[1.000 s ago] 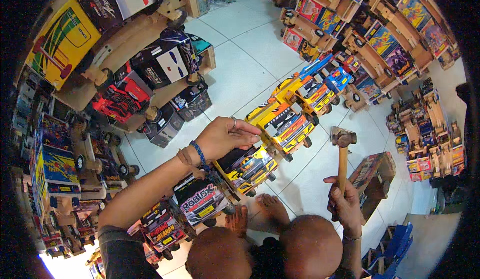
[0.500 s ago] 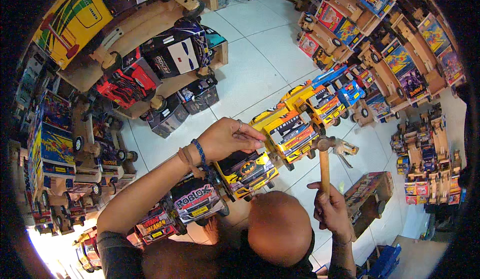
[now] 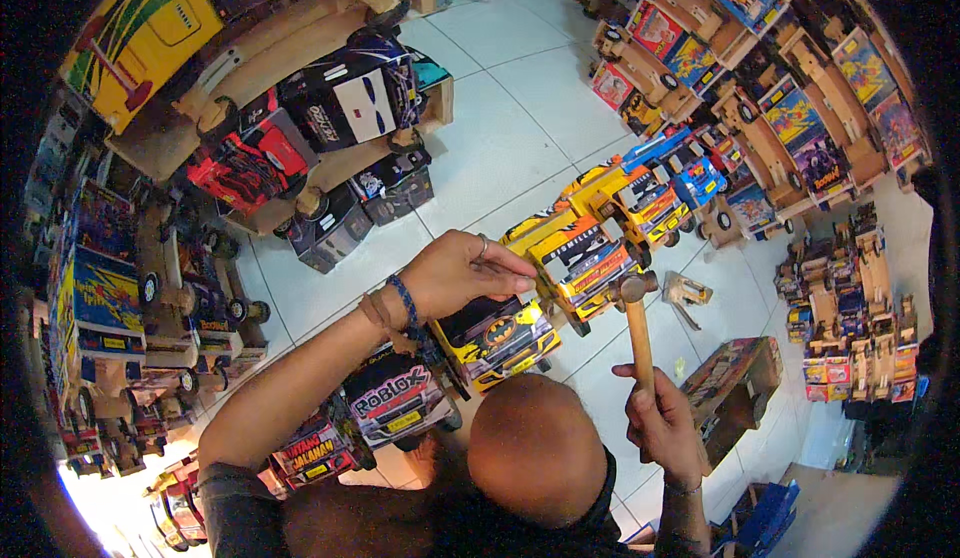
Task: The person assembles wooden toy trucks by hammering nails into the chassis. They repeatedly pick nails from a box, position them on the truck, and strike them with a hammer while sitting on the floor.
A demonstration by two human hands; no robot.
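Wood-handled hammer [image 3: 639, 340] gripped near handle's end in my right fingers [image 3: 648, 420], probably for swing. Left fingers [image 3: 513, 284] narrow beside yellow truck [image 3: 577, 263]; can't tell whether pinching anything. Black-yellow truck [image 3: 508, 341] just below them, lined up likely for reach.

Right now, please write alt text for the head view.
A person's right hand grips a wooden-handled hammer near a row of colourful toy trucks on a white tiled floor; the left hand is over the row.
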